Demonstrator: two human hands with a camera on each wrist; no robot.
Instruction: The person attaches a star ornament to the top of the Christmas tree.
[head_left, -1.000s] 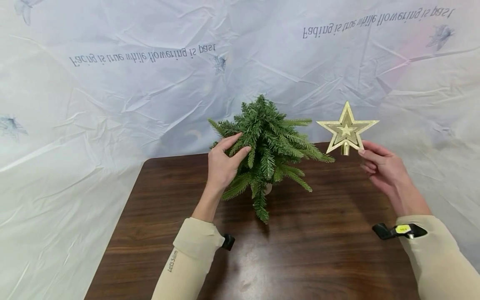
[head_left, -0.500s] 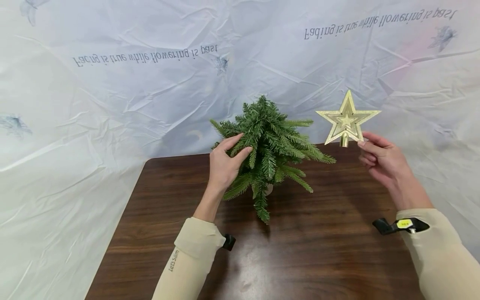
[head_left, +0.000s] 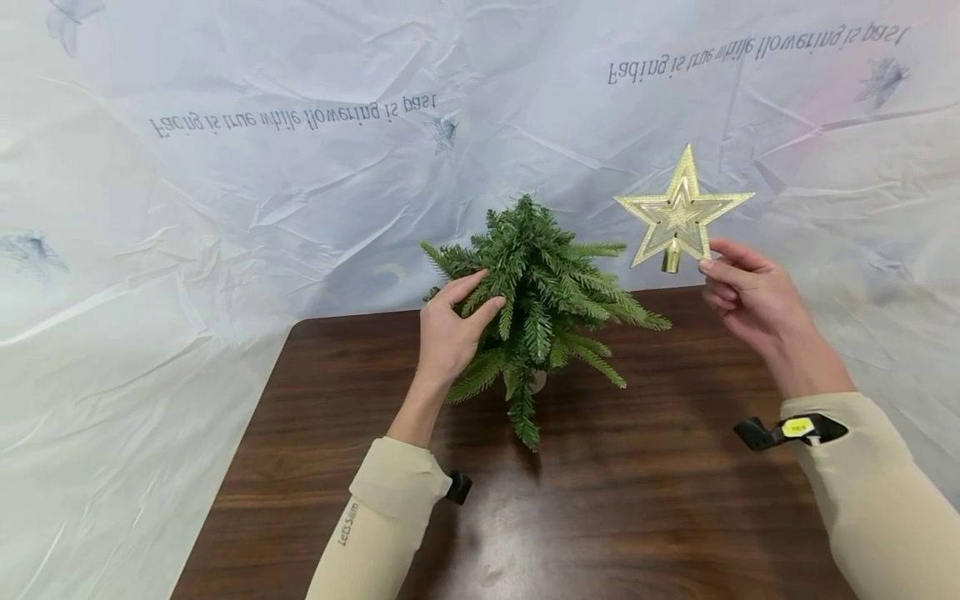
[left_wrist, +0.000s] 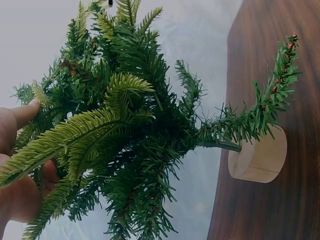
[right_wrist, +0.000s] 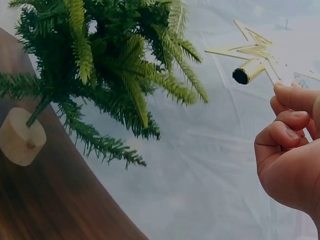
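Observation:
A small artificial Christmas tree (head_left: pixel 536 283) stands upright on the table, its round wooden base (left_wrist: pixel 260 155) plain in the left wrist view. My left hand (head_left: pixel 450 329) holds the tree's left side, thumb and fingers around the branches; some fingertips are hidden in the needles. To the right of the tree, my right hand (head_left: pixel 757 308) pinches a gold star tree topper (head_left: pixel 681 212) by its lower right point. The star is held in the air, slightly tilted, with its short tube downward. In the right wrist view the tube's dark open end (right_wrist: pixel 241 76) faces the tree.
The tree stands near the back edge of a dark brown wooden table (head_left: pixel 570 508). Behind it hangs a wrinkled white sheet (head_left: pixel 300 183) printed with lettering and flowers.
My right hand has raised the star topper and brought it slightly left, towards the tree, tilting it a little. The left hand and the tree have stayed in place.

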